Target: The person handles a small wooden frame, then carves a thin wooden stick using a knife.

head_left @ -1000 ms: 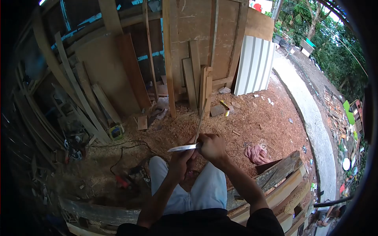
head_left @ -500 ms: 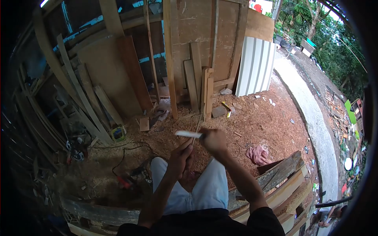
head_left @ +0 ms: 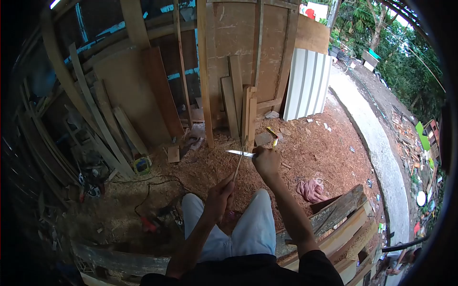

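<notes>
My left hand [head_left: 220, 196], above my knees, is closed around the lower end of a thin wooden stick [head_left: 238, 167]. The stick points up and away from me. To the right and farther forward, my right hand [head_left: 266, 163] is wrapped round the dark handle of a knife [head_left: 240, 153]. The knife's bright blade points left and crosses the stick near its far end. Whether blade and stick touch there, I cannot tell.
Wood shavings [head_left: 305, 152] cover the ground. Boards [head_left: 229, 102] lean on the wall ahead, beside a white corrugated sheet [head_left: 307, 85]. A pink cloth [head_left: 311, 189] lies right, near stacked timber [head_left: 341, 209]. A cable [head_left: 149, 190] and a red tool [head_left: 149, 224] are at left.
My right hand has moved forward and slightly right with the knife, from close to my left hand to the stick's far part. My left hand keeps its hold, slightly lower than before.
</notes>
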Motion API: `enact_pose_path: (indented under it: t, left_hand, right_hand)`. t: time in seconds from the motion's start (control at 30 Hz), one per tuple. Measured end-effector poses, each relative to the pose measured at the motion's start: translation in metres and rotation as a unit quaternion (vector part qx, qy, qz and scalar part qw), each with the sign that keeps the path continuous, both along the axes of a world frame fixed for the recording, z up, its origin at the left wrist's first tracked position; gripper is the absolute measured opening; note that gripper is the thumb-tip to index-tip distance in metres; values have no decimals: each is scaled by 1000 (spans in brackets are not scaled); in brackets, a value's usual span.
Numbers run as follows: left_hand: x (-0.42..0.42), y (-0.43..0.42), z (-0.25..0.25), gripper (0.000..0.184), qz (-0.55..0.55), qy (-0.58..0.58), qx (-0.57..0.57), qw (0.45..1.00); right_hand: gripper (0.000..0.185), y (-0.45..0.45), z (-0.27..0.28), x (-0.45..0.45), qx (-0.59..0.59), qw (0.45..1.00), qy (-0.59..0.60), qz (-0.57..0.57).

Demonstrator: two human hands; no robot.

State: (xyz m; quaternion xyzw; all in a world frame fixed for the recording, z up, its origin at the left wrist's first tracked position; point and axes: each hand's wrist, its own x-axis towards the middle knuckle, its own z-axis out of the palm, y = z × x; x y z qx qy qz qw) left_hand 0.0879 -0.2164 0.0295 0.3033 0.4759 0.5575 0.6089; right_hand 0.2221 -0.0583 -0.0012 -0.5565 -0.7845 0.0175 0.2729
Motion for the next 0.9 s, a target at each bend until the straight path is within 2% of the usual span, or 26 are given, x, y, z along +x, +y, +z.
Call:
enact_pose_path:
  t: [0.17, 0.23, 0.4, 0.47, 0.5, 0.57, 0.63, 0.7, 0.73, 0.77, 0.8, 0.87, 0.9]
  left_hand:
    - [3, 5, -5, 38, 12, -12, -10, 1000]
    - [5, 8, -11, 38, 8, 16, -6, 1000]
    - [9, 3, 2, 36, 16, 65, 7, 998]
    - [9, -2, 2, 37, 4, 104, 25, 994]
    - [9, -4, 1, 37, 5, 104, 26, 994]
    - [8, -9, -3, 37, 3, -10, -38, 999]
    - [6, -26, 3, 37, -41, 25, -38, 998]
    - [1, -33, 1, 37, -83, 62, -41, 994]
    - [-3, -32, -3, 37, -57, 26, -43, 997]
    - [-6, -30, -7, 38, -28, -13, -43, 999]
    - [-9, -27, -8, 38, -23, -14, -43, 999]
    - [-15, -14, -5, 42, -33, -91, -43, 994]
    - [-11, -10, -1, 42, -38, -92, -45, 994]
  right_hand:
    - [11, -28, -5, -11, -50, 998, -17, 20]
    - [10, -43, 1, -13, -33, 989, -50, 133]
    - [8, -27, -3, -8, 64, 992, -18, 104]
    - [15, -17, 23, -1, -59, 997, -33, 25]
    - [15, -8, 19, 5, -58, 997, -34, 25]
    - [17, 16, -4, 19, -42, 998, -52, 0]
    - [22, 41, -23, 42, -93, 983, 1, -157]
    - [27, 56, -28, 71, -109, 965, 2, -237]
    - [27, 50, -25, 69, -110, 966, 5, -233]
    - [28, 42, -21, 70, -103, 977, 21, -183]
    - [29, 33, -21, 72, -97, 985, 35, -135]
    - [29, 9, -27, 55, -56, 995, 72, -32]
    - [24, -14, -9, 42, -44, 997, 61, 20]
